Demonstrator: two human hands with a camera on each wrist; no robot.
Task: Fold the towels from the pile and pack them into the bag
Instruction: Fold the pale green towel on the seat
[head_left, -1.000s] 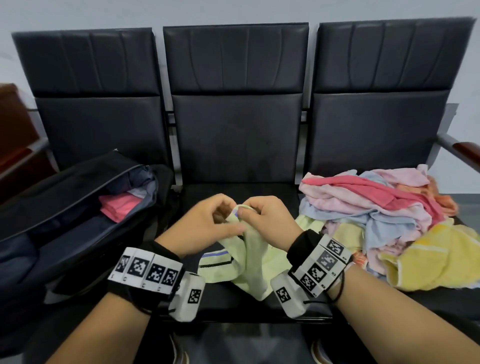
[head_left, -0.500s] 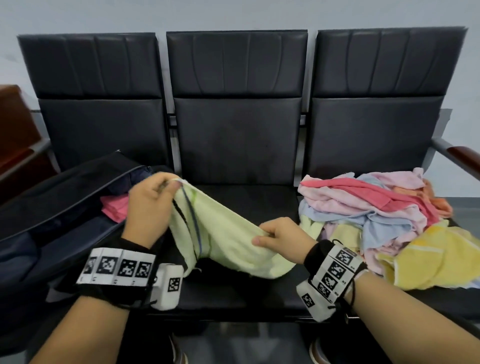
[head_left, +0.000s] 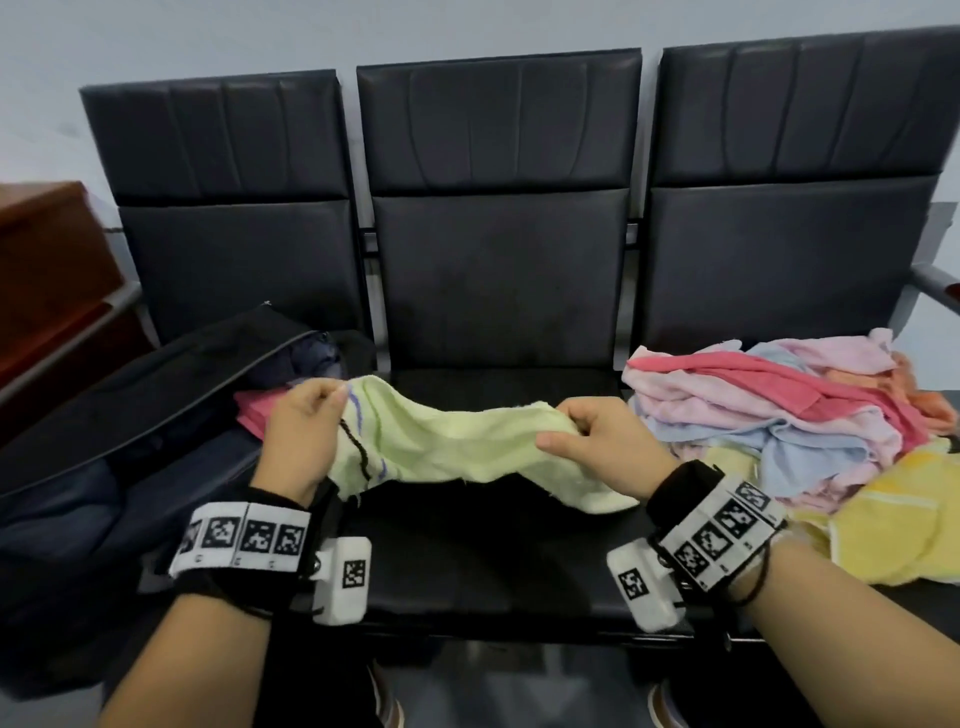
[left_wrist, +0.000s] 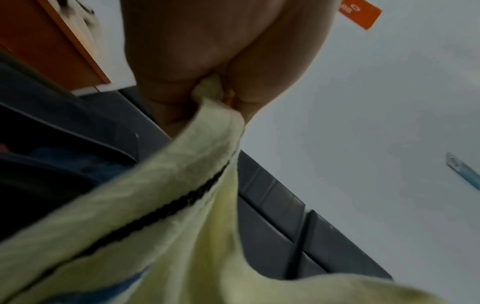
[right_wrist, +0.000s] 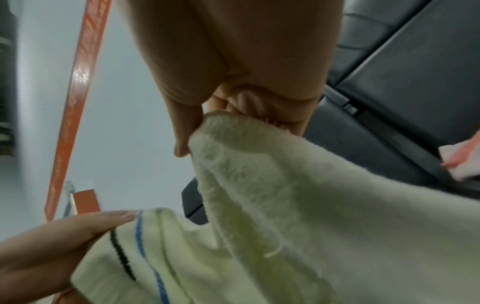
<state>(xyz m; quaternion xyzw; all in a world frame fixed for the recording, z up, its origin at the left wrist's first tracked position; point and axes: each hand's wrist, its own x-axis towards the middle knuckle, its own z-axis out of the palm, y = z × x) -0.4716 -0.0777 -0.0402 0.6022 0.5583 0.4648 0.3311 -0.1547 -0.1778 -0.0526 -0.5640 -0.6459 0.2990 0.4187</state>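
A pale green towel (head_left: 457, 447) is held stretched above the middle seat (head_left: 493, 551) of a row of black chairs; it sags slightly between the two hands, and its lower edge hangs toward the seat. The left hand (head_left: 304, 436) pinches the towel's left end, the end bearing a black and a blue stripe, with fingers curled and thumb pressed against the cloth; the right hand (head_left: 605, 449) pinches the opposite end, fingertips bunched on the edge and thumb extended beneath. An open dark bag (head_left: 130, 415) lies on the left seat, just beside the left hand; a folded pink towel (head_left: 252, 415) lies inside it. The pile of unfolded towels (head_left: 779, 410), pink, blue, orange and yellow, occupies the right seat, close to the right hand but apart from it.
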